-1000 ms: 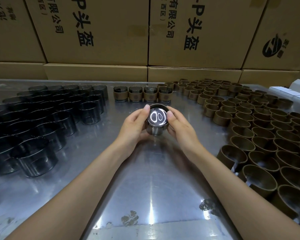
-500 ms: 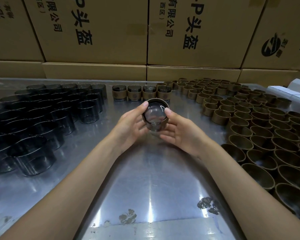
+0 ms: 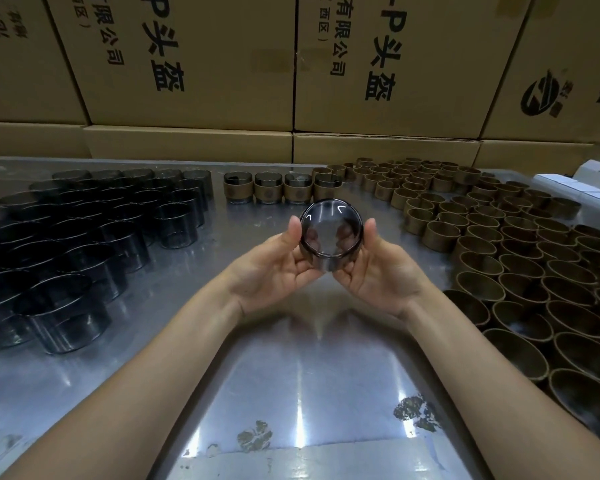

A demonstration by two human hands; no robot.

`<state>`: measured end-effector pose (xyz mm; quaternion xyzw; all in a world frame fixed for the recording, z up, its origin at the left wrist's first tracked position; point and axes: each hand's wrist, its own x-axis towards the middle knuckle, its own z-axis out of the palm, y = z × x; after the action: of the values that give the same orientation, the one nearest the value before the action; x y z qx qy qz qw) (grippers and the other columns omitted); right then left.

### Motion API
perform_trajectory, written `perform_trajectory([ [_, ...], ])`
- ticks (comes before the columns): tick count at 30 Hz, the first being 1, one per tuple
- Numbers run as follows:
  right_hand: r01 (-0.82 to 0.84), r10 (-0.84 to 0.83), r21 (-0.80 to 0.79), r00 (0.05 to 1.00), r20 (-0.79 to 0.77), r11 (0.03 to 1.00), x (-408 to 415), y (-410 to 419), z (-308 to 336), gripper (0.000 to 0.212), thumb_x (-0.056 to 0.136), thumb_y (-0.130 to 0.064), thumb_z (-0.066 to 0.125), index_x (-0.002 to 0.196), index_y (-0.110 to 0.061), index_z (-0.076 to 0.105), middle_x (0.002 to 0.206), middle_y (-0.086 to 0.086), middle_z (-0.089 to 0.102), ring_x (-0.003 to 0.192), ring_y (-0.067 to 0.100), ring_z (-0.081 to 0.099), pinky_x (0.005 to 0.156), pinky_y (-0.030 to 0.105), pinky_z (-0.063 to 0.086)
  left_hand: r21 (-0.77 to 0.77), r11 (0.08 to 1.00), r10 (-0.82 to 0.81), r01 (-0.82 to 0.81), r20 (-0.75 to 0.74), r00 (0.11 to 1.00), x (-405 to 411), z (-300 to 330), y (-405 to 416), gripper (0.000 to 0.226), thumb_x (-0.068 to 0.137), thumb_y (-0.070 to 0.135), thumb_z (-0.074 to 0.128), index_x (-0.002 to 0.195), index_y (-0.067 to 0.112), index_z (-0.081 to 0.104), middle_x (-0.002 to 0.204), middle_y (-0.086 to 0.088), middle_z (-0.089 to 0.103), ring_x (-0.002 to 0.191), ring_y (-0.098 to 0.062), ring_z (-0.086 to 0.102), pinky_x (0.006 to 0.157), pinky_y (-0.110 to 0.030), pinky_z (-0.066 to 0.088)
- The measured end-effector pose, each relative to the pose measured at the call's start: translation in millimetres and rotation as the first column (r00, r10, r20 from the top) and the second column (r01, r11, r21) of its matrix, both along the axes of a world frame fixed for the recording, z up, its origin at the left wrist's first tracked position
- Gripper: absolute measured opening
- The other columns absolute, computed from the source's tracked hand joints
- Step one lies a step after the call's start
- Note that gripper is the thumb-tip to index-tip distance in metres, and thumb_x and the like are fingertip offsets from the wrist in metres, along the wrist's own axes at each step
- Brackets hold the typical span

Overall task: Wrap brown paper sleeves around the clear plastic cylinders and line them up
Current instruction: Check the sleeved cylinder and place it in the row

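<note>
2 hands, left hand (image 3: 274,268) and right hand (image 3: 381,268), curl fingers round clear cylinder (image 3: 331,237); cartons (image 3: 194,57) read "头盔"

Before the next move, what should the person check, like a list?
1. Both hands hold the cylinder: ok. The left hand and right hand grip it from either side, above the table.
2. Brown sleeve on the held cylinder: cannot tell. Its wall looks dark and see-through, with no clear brown band.
3. Row to join: ok. Four finished cylinders stand side by side at the back.
4. Free spot in the row: ok. Bare table shows left of the row's leftmost cylinder.
5. Spare sleeves: ok, many stand to the right.
6. Bare cylinders: ok, many wait to the left.
</note>
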<state>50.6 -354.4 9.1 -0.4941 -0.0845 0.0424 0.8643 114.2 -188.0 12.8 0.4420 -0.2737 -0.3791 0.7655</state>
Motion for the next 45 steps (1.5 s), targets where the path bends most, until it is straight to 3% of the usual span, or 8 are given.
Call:
perform_trajectory([
  [6, -0.002, 0.001, 0.022, 1.0, 0.021, 1.0, 0, -2, 0, 0.064, 0.034, -0.048, 0.095, 0.086, -0.016, 0.078, 0.086, 0.0, 0.074, 0.078, 0.009, 0.07, 0.068, 0.02, 0.056, -0.015, 1.0, 0.02, -0.018, 0.103, 0.994, -1, 0, -2, 0.092, 0.038, 0.057, 0.089, 0.111, 0.009, 0.06, 0.104, -0.005, 0.073, 0.096, -0.011, 0.069, 0.079, -0.021, 0.055],
  [10, 0.045, -0.047, -0.07, 0.998, -0.035, 0.997, 0, 3, 5, 0.077, 0.063, -0.069, 0.067, 0.111, -0.01, 0.07, 0.112, 0.01, 0.07, 0.103, 0.019, 0.067, 0.092, 0.031, 0.051, 0.03, 0.998, 0.044, -0.048, 0.137, 0.99, 4, 2, 3, 0.083, 0.049, 0.06, 0.085, 0.114, 0.012, 0.063, 0.111, -0.009, 0.07, 0.102, -0.017, 0.067, 0.081, -0.025, 0.055],
  [16, 0.45, -0.469, -0.256, 0.883, -0.016, 0.856, 8, 31, 1, 0.072, 0.058, -0.077, 0.055, 0.083, -0.01, 0.059, 0.09, 0.019, 0.06, 0.084, 0.031, 0.064, 0.088, 0.046, 0.053, 0.142, 0.853, 0.446, -0.502, 0.302, 0.842, -15, 5, -25, 0.061, 0.094, 0.06, 0.025, 0.069, 0.012, 0.052, 0.086, -0.02, 0.052, 0.082, -0.027, 0.05, 0.085, -0.038, 0.038],
  [20, 0.523, -0.531, -0.246, 0.847, 0.037, 0.816, 9, 38, -1, 0.054, 0.052, -0.075, 0.06, 0.05, -0.022, 0.064, 0.066, 0.001, 0.065, 0.07, 0.021, 0.068, 0.079, 0.039, 0.056, 0.033, 0.732, 0.587, -0.681, 0.478, 0.653, -20, -3, -32, 0.057, 0.101, 0.045, 0.029, 0.056, 0.018, 0.052, 0.052, 0.006, 0.055, 0.054, -0.005, 0.055, 0.058, -0.014, 0.044],
  [30, 0.6, -0.599, -0.227, 0.797, 0.081, 0.767, 16, 35, -5, 0.051, 0.068, -0.066, 0.056, 0.044, -0.021, 0.06, 0.052, -0.008, 0.057, 0.058, 0.013, 0.06, 0.07, 0.034, 0.054, -0.01, 0.687, 0.664, -0.727, 0.416, 0.621, -19, -2, -35, 0.048, 0.102, 0.033, 0.041, 0.058, 0.015, 0.053, 0.043, 0.013, 0.054, 0.045, 0.005, 0.052, 0.05, -0.008, 0.041],
  [35, 0.541, -0.433, -0.489, 0.841, 0.323, 0.685, 14, 28, -2, 0.053, 0.083, -0.052, 0.055, 0.073, 0.001, 0.054, 0.07, 0.003, 0.055, 0.067, 0.011, 0.054, 0.066, 0.025, 0.044, -0.062, 0.685, 0.556, -0.726, 0.688, 0.466, -4, -7, -24, 0.048, 0.104, 0.031, 0.032, 0.06, 0.018, 0.045, 0.058, 0.003, 0.046, 0.058, -0.011, 0.045, 0.06, -0.027, 0.036],
  [39, 0.274, -0.233, -0.68, 0.96, 0.155, 0.68, 14, 18, -5, 0.034, 0.081, -0.039, 0.071, 0.094, -0.016, 0.049, 0.093, 0.001, 0.061, 0.082, 0.009, 0.06, 0.074, 0.028, 0.049, -0.144, 0.57, 0.483, -0.809, 0.855, 0.187, 12, -14, -19, 0.041, 0.105, 0.018, 0.032, 0.069, 0.01, 0.05, 0.07, -0.003, 0.047, 0.075, -0.019, 0.042, 0.068, -0.024, 0.028],
  [45, 0.477, -0.361, -0.771, 0.868, 0.34, 0.421, 25, 4, -17, 0.035, 0.079, -0.022, 0.077, 0.09, -0.027, 0.044, 0.097, -0.008, 0.057, 0.085, 0.004, 0.058, 0.059, 0.005, 0.046, -0.099, 0.587, 0.376, -0.803, 0.912, 0.162, 21, -23, -19, 0.032, 0.104, 0.021, 0.031, 0.088, 0.014, 0.058, 0.096, -0.004, 0.054, 0.098, -0.016, 0.047, 0.083, -0.009, 0.028],
])
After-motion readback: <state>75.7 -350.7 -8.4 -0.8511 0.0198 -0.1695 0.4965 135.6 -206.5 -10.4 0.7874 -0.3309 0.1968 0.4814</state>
